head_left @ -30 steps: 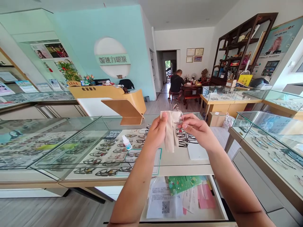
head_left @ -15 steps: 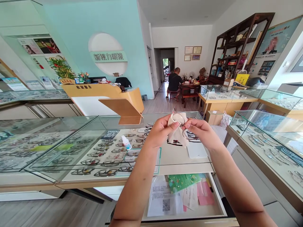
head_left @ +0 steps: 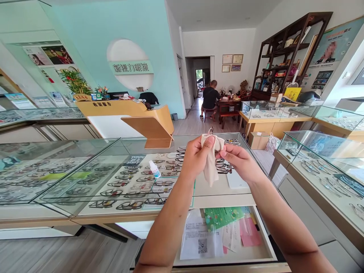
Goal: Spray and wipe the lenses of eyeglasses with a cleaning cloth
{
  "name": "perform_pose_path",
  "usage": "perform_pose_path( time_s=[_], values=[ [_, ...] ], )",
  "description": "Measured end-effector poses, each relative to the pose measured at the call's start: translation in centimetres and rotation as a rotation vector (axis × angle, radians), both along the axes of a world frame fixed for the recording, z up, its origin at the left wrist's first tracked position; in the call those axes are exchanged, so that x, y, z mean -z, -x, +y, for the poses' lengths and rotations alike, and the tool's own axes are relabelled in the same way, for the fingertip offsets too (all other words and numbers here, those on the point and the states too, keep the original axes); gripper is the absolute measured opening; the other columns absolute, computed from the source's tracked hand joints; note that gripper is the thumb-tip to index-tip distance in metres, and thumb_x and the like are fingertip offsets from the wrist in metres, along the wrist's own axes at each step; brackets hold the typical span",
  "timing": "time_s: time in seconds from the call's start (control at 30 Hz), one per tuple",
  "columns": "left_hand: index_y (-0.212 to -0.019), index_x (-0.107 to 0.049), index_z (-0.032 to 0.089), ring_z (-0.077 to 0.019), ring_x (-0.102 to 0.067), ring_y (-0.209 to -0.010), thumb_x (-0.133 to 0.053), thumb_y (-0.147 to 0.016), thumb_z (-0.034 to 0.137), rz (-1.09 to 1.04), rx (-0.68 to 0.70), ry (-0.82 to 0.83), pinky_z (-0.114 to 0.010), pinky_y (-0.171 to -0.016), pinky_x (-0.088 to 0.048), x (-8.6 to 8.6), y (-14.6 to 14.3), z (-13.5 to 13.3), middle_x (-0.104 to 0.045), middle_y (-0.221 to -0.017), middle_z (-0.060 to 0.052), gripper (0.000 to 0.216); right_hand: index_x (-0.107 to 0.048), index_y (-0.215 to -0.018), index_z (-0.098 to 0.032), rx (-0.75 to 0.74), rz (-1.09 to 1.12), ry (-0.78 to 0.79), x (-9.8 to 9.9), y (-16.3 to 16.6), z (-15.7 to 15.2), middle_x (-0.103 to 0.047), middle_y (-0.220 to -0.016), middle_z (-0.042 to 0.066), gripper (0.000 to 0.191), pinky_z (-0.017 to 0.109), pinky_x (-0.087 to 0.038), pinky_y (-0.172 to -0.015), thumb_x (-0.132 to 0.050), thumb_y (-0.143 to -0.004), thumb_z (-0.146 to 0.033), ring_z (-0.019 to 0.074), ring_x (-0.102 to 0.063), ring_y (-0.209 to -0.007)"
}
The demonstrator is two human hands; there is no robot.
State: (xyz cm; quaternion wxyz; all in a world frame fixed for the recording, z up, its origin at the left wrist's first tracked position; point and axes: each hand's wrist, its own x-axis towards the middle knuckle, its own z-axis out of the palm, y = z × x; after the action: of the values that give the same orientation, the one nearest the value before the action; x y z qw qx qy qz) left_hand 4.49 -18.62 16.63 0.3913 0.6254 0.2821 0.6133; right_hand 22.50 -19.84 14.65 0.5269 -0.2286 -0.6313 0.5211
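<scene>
My left hand is closed on a cream cloth, its thumb pressing the cloth over a pair of eyeglasses. Part of the glasses pokes out above the cloth; the lens under the thumb is covered. The fingers of my right hand pinch the glasses at their right side, close to the cloth's edge. Both hands are raised above the glass showcase. To their left, a small white bottle with a blue label stands on the glass top.
Rows of spectacle frames lie inside the showcase. Below my forearms a drawer is pulled out, holding papers and a green packet. Another showcase stands at right. A person sits at a far table.
My left thumb has moved up over the lens, and the cloth now covers more of it and hangs lower. The right hand keeps its pinch. The view has shifted slightly.
</scene>
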Motion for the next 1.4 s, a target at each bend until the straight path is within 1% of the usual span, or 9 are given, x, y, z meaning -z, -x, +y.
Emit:
perform_pose_path(
  time_s=[0.27, 0.4, 0.57, 0.7, 0.9, 1.03, 1.23, 1.3, 1.4],
  values=[
    [-0.113, -0.075, 0.018, -0.0163, -0.066, -0.072, -0.09, -0.087, 0.054, 0.114, 0.325, 0.057, -0.026, -0.064, -0.054, -1.5, 2.2, -0.9, -0.074, -0.09, -0.005, 0.047, -0.083, -0.088, -0.023, -0.033, 0.146, 0.168, -1.0, 0.5, -1.4, -0.072, -0.09, 0.003, 0.035, 0.032, -0.053, -0.08, -0.095, -0.081, -0.055, 0.017, -0.061, -0.081],
    [-0.099, -0.073, 0.019, -0.0135, -0.058, -0.065, -0.093, -0.084, 0.051, 0.064, 0.147, -0.034, -0.025, -0.06, -0.05, -1.7, 0.9, -1.6, -0.069, -0.079, -0.001, 0.04, -0.084, -0.089, -0.023, -0.09, 0.207, 0.193, -1.0, 1.4, -1.8, -0.071, -0.087, 0.002, 0.033, 0.03, -0.052, -0.079, -0.095, -0.082, -0.054, 0.0154, -0.06, -0.079],
    [-0.078, -0.066, 0.019, -0.0124, -0.047, -0.062, -0.07, -0.102, 0.059, 0.044, -0.159, -0.22, -0.026, -0.058, -0.041, -1.2, -0.3, -2.1, -0.056, -0.068, 0.001, 0.047, -0.083, -0.089, -0.023, -0.096, 0.154, 0.182, -0.7, 1.9, -2.1, -0.075, -0.09, 0.004, 0.039, 0.032, -0.053, -0.084, -0.095, -0.081, -0.059, 0.017, -0.064, -0.084],
    [-0.082, -0.065, 0.019, -0.0138, -0.05, -0.062, -0.063, -0.105, 0.064, 0.072, -0.038, -0.145, -0.027, -0.058, -0.044, -1.2, 0.9, -2.1, -0.057, -0.07, 0.0, 0.05, -0.083, -0.089, -0.023, -0.038, 0.154, 0.201, -1.1, 1.2, -2.3, -0.077, -0.091, 0.003, 0.039, 0.032, -0.053, -0.079, -0.097, -0.078, -0.057, 0.016, -0.064, -0.079],
    [-0.124, -0.072, 0.019, -0.0166, -0.066, -0.078, -0.08, -0.097, 0.053, 0.156, 0.305, -0.038, -0.026, -0.067, -0.056, -1.0, 2.2, -1.2, -0.073, -0.097, -0.006, 0.045, -0.083, -0.085, -0.023, -0.022, 0.184, 0.268, -1.8, 0.3, -2.5, -0.075, -0.089, 0.003, 0.035, 0.03, -0.052, -0.073, -0.099, -0.076, -0.053, 0.0142, -0.06, -0.073],
    [-0.113, -0.07, 0.02, -0.0131, -0.061, -0.064, -0.087, -0.09, 0.052, 0.015, 0.214, -0.039, -0.024, -0.056, -0.054, 0.2, 0.3, -0.4, -0.07, -0.083, -0.001, 0.043, -0.084, -0.09, -0.023, 0.029, 0.225, 0.274, -1.2, 1.0, -2.2, -0.073, -0.09, 0.002, 0.04, 0.029, -0.05, -0.075, -0.099, -0.074, -0.056, 0.0141, -0.057, -0.076],
    [-0.081, -0.063, 0.02, -0.0113, -0.05, -0.056, -0.074, -0.097, 0.065, -0.07, -0.124, -0.101, -0.024, -0.051, -0.045, 0.9, -1.3, -0.3, -0.057, -0.067, 0.002, 0.049, -0.078, -0.087, -0.023, -0.024, 0.153, 0.25, -0.2, 2.0, -1.7, -0.071, -0.091, 0.003, 0.039, 0.032, -0.047, -0.078, -0.093, -0.082, -0.059, 0.0164, -0.055, -0.079],
    [-0.077, -0.062, 0.02, -0.0124, -0.051, -0.057, -0.069, -0.099, 0.069, -0.057, -0.115, -0.075, -0.025, -0.053, -0.045, 0.8, -0.8, -0.1, -0.057, -0.066, 0.0, 0.055, -0.077, -0.087, -0.023, -0.017, 0.148, 0.261, -0.1, 1.8, -1.6, -0.073, -0.093, 0.003, 0.039, 0.032, -0.047, -0.079, -0.093, -0.082, -0.058, 0.0165, -0.055, -0.079],
    [-0.087, -0.07, 0.019, -0.015, -0.058, -0.062, -0.07, -0.098, 0.07, 0.0, 0.077, 0.006, -0.027, -0.056, -0.05, 0.3, 0.6, 0.4, -0.065, -0.073, -0.003, 0.052, -0.08, -0.089, -0.022, -0.001, 0.165, 0.276, -0.4, 1.1, -1.4, -0.073, -0.091, 0.003, 0.039, 0.032, -0.046, -0.076, -0.096, -0.078, -0.056, 0.016, -0.053, -0.077]
  ],
)
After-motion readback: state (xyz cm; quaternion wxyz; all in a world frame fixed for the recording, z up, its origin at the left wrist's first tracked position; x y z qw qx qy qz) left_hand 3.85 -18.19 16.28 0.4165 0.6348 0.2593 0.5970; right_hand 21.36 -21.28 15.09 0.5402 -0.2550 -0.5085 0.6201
